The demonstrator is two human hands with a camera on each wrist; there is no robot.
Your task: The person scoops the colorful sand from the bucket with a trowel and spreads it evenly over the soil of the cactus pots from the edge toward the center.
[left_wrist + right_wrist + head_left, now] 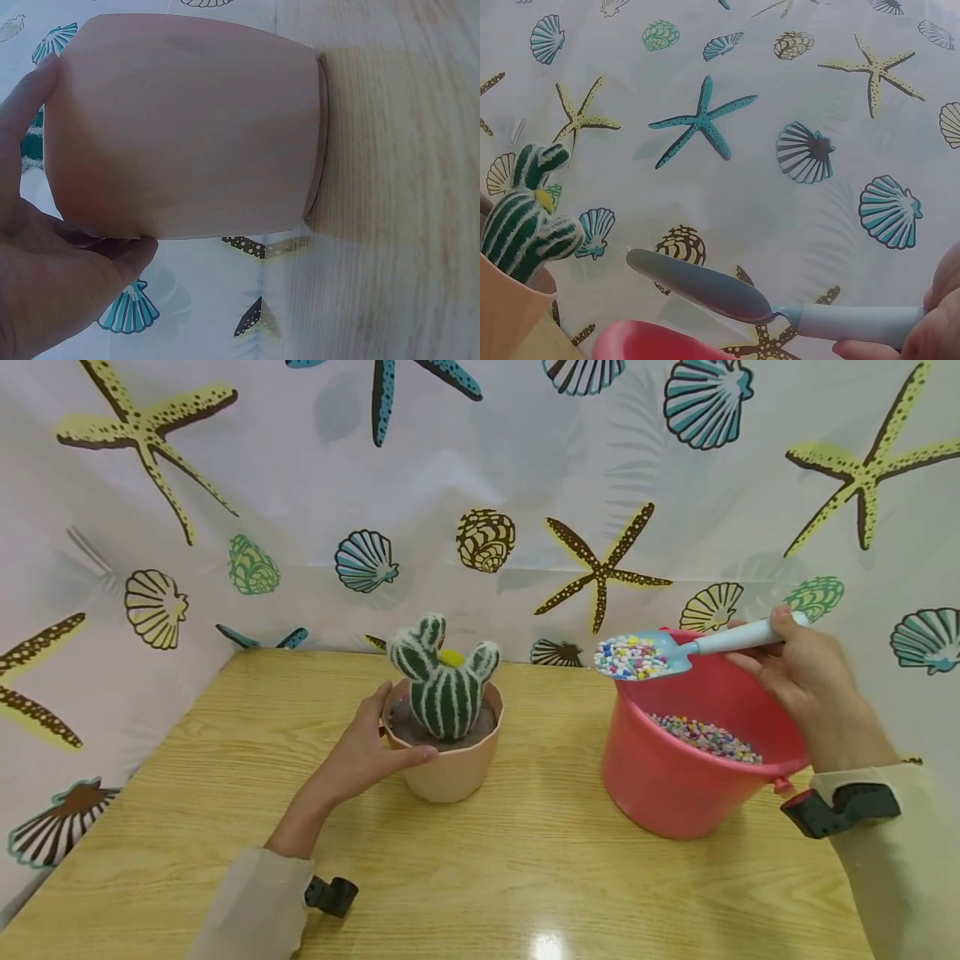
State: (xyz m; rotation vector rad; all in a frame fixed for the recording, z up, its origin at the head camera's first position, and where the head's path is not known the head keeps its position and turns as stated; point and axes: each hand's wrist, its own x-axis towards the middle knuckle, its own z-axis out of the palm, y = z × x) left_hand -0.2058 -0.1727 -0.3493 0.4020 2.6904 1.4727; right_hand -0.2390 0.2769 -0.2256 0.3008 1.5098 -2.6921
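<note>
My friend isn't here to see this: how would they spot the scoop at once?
On the wooden table, find the red bucket at the right. Above it, the right hand holds a light-blue scoop. Unlike the bucket and the potted cactus, it is off the table, carrying multicoloured pellets.

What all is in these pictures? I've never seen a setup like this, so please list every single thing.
Pot: one, peach, on the table
Cactus: one, green and white with a yellow part, in the pot
Filling: one layer, greyish, around the cactus
Bucket: one, red-pink, right of the pot
Granules: too many to count, multicoloured, in the bucket and on the scoop
Scoop: one, pale blue, raised near the bucket's rim
Table: one, yellowish wood, underneath
Backdrop: white, printed with starfish and shells, behind
Sleeves: two, beige, on the arms
Wrist devices: two, black, by the cuffs
Left hand: one, bare, gripping the pot
Right hand: one, bare, holding the scoop
</note>
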